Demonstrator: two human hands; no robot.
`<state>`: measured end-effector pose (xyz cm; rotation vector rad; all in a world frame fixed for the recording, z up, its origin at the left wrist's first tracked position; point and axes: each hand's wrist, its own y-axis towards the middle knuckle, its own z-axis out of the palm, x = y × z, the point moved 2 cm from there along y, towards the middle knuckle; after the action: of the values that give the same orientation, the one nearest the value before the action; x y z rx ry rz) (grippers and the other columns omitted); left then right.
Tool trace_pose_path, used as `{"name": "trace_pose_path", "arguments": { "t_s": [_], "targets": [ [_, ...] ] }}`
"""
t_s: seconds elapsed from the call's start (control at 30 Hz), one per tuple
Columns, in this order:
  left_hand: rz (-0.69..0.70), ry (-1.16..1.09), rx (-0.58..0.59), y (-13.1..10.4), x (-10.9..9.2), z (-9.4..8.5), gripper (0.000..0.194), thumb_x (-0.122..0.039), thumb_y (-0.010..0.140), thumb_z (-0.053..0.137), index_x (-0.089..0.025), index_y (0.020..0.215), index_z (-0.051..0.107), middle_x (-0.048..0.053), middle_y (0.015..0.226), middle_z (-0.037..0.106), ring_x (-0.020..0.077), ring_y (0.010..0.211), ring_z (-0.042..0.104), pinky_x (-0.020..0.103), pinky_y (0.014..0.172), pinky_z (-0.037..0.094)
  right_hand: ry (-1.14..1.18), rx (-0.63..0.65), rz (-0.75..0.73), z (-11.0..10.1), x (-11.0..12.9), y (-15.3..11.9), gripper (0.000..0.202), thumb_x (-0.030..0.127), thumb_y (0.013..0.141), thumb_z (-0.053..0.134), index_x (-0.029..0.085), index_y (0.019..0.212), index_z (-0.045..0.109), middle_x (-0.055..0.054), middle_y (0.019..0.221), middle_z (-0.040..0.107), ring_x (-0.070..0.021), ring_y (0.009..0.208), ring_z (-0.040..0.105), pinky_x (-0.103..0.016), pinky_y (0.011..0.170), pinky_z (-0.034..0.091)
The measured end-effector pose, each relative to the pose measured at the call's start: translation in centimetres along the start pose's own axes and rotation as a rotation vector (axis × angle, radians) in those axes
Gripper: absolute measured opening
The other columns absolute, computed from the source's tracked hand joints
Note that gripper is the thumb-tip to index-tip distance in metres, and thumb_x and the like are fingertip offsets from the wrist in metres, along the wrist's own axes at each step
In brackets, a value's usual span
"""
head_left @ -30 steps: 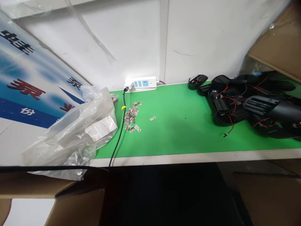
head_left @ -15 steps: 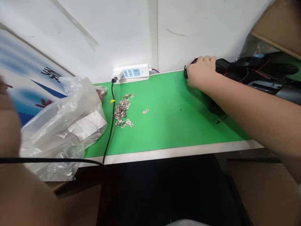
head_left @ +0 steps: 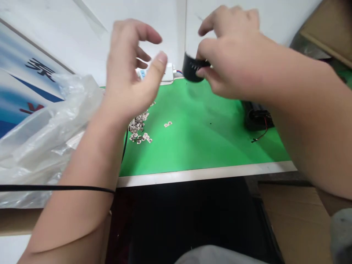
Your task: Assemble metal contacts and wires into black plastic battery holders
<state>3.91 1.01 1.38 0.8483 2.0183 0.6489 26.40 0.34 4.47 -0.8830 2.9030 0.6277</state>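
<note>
Black part [head_left: 190, 70] lifted by right hand [head_left: 232, 55], partly hidden; left hand [head_left: 129, 69] blurred

from over here the white wall [head_left: 170, 22] looks bright, and soft, diffuse shadows lie on the green mat [head_left: 192, 143] below the right hand [head_left: 233, 51]. the plastic bag [head_left: 63, 95] catches pale glare, while the space under the table edge [head_left: 206, 172] sinks almost to black. motion smears that hand, the left hand [head_left: 126, 69] and the black part [head_left: 191, 69]; the forearms look stretched towards the picture's sides.
</note>
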Motion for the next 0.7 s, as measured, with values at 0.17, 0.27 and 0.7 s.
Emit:
{"name": "trace_pose_path", "arguments": {
  "t_s": [0.17, 0.27, 0.7],
  "targets": [
    [-0.026, -0.113, 0.106, -1.9, -0.2, 2.3, 0.054, -0.065, 0.105, 0.039, -0.020, 0.103, 0.071, 0.008, 0.104, 0.069, 0.0222, 0.106, 0.064, 0.037, 0.097, 0.049, 0.429, 0.025, -0.175, 0.1, 2.5, -1.2, 0.012, 0.028, 0.095, 0.068, 0.024, 0.106, 0.070, -0.012, 0.142, 0.059, -0.0437, 0.131, 0.058, -0.067, 0.111, 0.046],
    [-0.288, -0.341, -0.034, -3.4, 0.8, 2.7, 0.052, -0.067, 0.100, 0.053, -0.020, 0.082, 0.068, 0.005, 0.084, 0.066, 0.0224, 0.103, 0.068, 0.033, 0.089, 0.054, 0.753, -0.056, -0.194, 2.2, 2.7, -1.5, 0.027, 0.051, 0.100, 0.063, 0.026, 0.112, 0.066, -0.009, 0.133, 0.062, -0.0348, 0.130, 0.058, -0.055, 0.112, 0.051],
    [-0.919, -1.172, -0.384, -3.7, 1.3, 3.7, 0.037, -0.032, 0.111, 0.039, -0.016, 0.095, 0.068, 0.002, 0.089, 0.077, 0.0121, 0.091, 0.076, 0.020, 0.087, 0.062, 1.275, 0.062, 0.280, 10.7, 8.2, -4.8, 0.064, 0.053, 0.088, 0.079, 0.022, 0.132, 0.044, -0.006, 0.100, 0.065, -0.0226, 0.082, 0.065, -0.036, 0.063, 0.051]
  ]
}}
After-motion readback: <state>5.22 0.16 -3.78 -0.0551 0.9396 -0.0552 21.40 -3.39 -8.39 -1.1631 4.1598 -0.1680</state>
